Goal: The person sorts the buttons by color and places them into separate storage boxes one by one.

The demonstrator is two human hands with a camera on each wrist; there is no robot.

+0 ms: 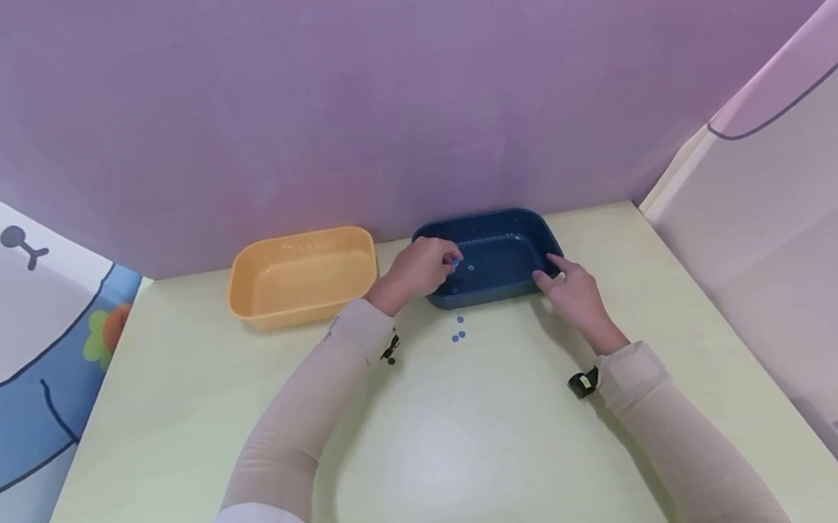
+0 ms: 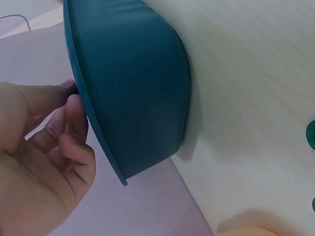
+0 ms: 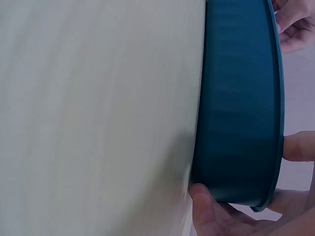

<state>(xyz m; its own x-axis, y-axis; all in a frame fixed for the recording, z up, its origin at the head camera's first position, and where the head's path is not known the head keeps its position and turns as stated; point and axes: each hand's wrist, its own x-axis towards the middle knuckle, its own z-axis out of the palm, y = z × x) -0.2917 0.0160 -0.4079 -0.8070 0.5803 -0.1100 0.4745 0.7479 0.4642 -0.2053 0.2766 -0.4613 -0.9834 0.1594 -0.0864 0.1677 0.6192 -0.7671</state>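
My left hand [image 1: 419, 267] reaches over the left end of a dark blue tub [image 1: 491, 295], its thumb and fingertips pinching a small blue disc [image 1: 455, 263]. In the left wrist view, the fingertips [image 2: 70, 91] are right at the tub's rim. Another small disc [image 1: 471, 268] shows inside the tub. My right hand [image 1: 574, 294] grips the tub's right end. The right wrist view has its thumb [image 3: 203, 206] low on the outer wall and a finger [image 3: 298, 146] at the rim. Several blue discs [image 1: 460, 320] lie on the table just before the tub.
A yellow tub [image 1: 307, 312] stands to the left of the blue one on the pale table [image 1: 445, 452]. A purple wall [image 1: 380, 104] rises close behind both tubs. Printed panels [image 1: 794, 270] flank the table at left and right.
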